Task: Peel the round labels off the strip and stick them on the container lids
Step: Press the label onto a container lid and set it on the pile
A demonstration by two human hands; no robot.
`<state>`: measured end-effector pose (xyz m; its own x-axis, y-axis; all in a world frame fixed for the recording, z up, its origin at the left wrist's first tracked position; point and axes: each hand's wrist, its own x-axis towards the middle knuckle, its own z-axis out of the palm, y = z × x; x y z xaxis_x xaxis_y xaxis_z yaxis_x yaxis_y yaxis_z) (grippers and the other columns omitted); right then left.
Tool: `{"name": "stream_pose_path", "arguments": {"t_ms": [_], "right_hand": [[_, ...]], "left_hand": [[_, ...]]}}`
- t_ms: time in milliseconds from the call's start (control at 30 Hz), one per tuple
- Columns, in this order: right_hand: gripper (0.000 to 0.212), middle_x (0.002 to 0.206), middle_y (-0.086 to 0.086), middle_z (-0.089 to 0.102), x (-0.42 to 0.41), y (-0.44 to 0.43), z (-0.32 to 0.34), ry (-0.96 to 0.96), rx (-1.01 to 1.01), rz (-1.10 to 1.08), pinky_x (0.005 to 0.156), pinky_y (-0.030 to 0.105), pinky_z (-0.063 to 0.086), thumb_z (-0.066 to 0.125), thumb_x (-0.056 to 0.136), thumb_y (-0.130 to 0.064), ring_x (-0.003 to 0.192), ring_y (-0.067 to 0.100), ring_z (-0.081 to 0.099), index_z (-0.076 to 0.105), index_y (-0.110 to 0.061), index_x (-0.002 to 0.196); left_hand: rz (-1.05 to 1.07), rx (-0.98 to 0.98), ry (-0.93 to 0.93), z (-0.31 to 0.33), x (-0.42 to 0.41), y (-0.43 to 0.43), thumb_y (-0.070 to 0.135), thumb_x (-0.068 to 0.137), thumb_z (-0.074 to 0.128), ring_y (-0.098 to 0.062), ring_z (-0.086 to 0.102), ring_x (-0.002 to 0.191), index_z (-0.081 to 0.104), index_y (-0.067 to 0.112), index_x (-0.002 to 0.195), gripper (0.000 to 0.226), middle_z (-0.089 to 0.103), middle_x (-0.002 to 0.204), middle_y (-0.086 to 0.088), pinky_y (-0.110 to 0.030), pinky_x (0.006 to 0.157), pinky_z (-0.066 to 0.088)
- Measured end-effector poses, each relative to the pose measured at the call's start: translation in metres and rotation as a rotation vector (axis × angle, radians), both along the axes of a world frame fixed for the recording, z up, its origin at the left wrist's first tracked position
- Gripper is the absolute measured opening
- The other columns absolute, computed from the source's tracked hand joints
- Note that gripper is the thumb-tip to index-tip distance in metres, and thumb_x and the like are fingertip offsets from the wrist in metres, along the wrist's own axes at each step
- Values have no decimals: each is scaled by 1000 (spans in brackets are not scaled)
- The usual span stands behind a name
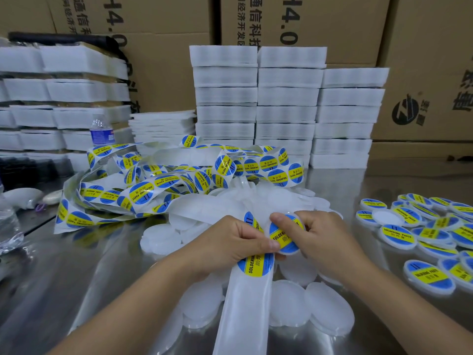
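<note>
Your left grip (230, 242) is clamped on the label strip (245, 303); your right grip (325, 239) is clamped on a labelled lid (285, 237) above the counter (76, 278).

Head-worn view, downward, close over table (64, 290)

Left hand (227, 242) pinches strip (245, 290); right hand (327, 239) holds lid (286, 237).
</note>
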<state>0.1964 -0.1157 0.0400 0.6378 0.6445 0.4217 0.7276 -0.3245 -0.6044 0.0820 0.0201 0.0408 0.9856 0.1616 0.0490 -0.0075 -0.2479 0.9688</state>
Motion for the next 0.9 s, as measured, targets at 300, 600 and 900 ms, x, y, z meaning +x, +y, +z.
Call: {"name": "stream_pose_path", "arguments": {"t_ms": [300,600,900], "right_hand": [[73,40,4,46,0,-2,5,-2,-10,-52,64,37,44,30,82,-65,51,22,48,47,-1,50],[67,47,8,52,-6,-2,6,0,-70,24,71,41,46,34,94,-49,63,30,56,51,1,53],[70,59,-4,59,-2,-4,3,-54,14,53,63,33,45,28,65,-79,63,8,57,59,-18,73]], "left_hand": [[7,39,14,1,-1,0,42,70,69,6,65,69,78,30,72,15,75,77,12,-6,64,46],[215,71,4,-6,6,3,41,73,71,1,60,58,75,30,62,17,70,65,10,-12,59,45],[233,-4,-112,-5,7,6,57,54,69,-7,63,67,79,20,74,43,74,79,-6,-13,63,47]]}}
